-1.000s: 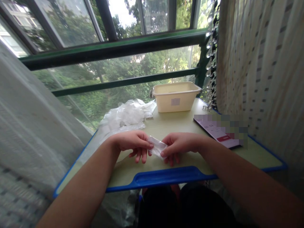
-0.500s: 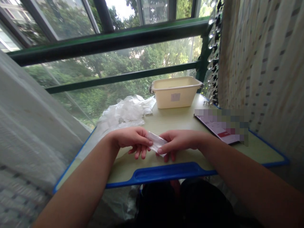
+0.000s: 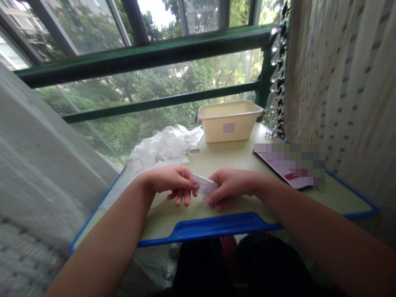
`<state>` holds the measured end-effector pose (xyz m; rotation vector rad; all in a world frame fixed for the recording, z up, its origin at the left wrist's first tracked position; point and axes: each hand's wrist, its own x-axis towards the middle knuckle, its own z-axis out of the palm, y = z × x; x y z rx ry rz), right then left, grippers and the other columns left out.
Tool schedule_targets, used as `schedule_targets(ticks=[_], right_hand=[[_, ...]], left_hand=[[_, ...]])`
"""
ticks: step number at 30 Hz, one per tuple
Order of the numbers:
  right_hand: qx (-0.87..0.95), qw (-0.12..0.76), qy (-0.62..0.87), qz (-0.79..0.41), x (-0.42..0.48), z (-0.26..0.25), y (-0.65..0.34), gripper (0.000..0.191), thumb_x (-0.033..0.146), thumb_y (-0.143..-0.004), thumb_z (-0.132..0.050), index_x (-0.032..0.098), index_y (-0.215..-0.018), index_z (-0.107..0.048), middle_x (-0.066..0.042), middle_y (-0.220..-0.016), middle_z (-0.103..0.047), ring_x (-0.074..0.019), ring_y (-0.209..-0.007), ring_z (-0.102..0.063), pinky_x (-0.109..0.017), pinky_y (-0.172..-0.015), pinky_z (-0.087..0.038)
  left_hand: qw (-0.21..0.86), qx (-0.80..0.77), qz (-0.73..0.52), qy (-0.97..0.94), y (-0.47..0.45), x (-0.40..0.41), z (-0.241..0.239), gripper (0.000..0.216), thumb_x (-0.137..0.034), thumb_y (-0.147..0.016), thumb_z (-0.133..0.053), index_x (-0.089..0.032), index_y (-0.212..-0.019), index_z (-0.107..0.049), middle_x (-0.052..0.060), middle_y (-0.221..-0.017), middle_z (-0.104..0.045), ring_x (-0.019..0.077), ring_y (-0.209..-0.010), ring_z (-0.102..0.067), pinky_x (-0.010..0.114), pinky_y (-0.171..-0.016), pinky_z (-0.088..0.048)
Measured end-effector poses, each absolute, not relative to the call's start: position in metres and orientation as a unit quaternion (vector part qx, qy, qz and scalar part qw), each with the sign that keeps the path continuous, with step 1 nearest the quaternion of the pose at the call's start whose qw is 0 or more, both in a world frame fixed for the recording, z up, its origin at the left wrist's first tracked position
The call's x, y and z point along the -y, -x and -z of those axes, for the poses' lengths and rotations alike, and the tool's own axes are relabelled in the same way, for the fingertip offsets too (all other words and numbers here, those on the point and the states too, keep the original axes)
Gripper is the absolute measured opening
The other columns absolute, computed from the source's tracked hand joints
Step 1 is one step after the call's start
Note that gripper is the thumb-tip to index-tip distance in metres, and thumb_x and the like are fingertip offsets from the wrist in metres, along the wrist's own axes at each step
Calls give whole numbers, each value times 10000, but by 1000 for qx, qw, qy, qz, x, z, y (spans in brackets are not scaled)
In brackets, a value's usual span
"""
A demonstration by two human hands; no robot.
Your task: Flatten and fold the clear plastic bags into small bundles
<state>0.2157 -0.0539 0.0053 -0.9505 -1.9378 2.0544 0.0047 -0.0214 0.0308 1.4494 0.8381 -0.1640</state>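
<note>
A small, flat plastic packet (image 3: 205, 186), clear to whitish, is stretched between my two hands above the table (image 3: 222, 159). My left hand (image 3: 175, 181) pinches its left end between thumb and forefinger, with the other fingers hanging loosely below. At the right end, my right hand (image 3: 232, 183) grips it with the thumb on top and the fingers curled underneath. Whether anything is inside the packet I cannot make out. Behind my left hand lies a heap of crumpled clear plastic bags (image 3: 167, 144).
A cream plastic bin (image 3: 229, 130) with a small label stands at the back of the table. On the right lies a dark-edged tablet-like object (image 3: 278, 167), partly blurred out. A blue tray groove (image 3: 219, 226) runs along the front edge. Curtains hang at both sides; a green railing (image 3: 154, 55) is behind.
My right thumb and fingers have shifted slightly on the packet, which now lies a little more level. My left hand keeps its pinch, almost unmoved.
</note>
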Motion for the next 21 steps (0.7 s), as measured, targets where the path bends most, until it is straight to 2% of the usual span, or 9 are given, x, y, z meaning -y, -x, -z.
schedule_targets(ticks=[4,8,14,17,21], right_hand=[[649,84,328,-681,54,-6,-216,142,217,-642,-691,111,-687,-607,15,-567,-636,-62,-478,-552,-156,-460,-420],[649,94,336,-676,54,-6,-216,140,198,-630,-697,114,-694,-607,16,-562,-635,-70,-485,-559,-159,-462,-430],[641,110,324,-687,53,-6,-218,218,271,-630,-717,112,-738,-613,-8,-643,-657,-97,-561,-606,-177,-497,-455],[637,122,308,-696,51,-7,-220,259,318,-668,-696,105,-781,-602,-41,-745,-674,-95,-570,-612,-175,-476,-444],[627,150,298,-704,49,-9,-222,303,355,-698,-678,100,-839,-595,-51,-755,-674,-91,-551,-604,-175,-460,-435]], left_hand=[[636,-384,27,-669,-1,22,-35,282,-391,-794,-570,-120,-859,-615,72,-707,-686,126,-528,-632,132,-342,-385],[571,-388,-84,-719,-1,25,-39,226,-331,-763,-614,-135,-877,-619,43,-790,-643,145,-708,-634,174,-496,-486],[562,-376,-135,-724,-7,29,-39,219,-338,-751,-621,-123,-796,-618,22,-689,-600,115,-596,-585,194,-476,-480],[568,-383,-159,-711,-6,28,-39,237,-339,-758,-622,-113,-827,-619,33,-660,-612,110,-579,-584,183,-470,-475],[596,-379,-203,-678,-2,26,-40,243,-328,-772,-614,-114,-889,-612,38,-684,-625,105,-581,-588,170,-456,-473]])
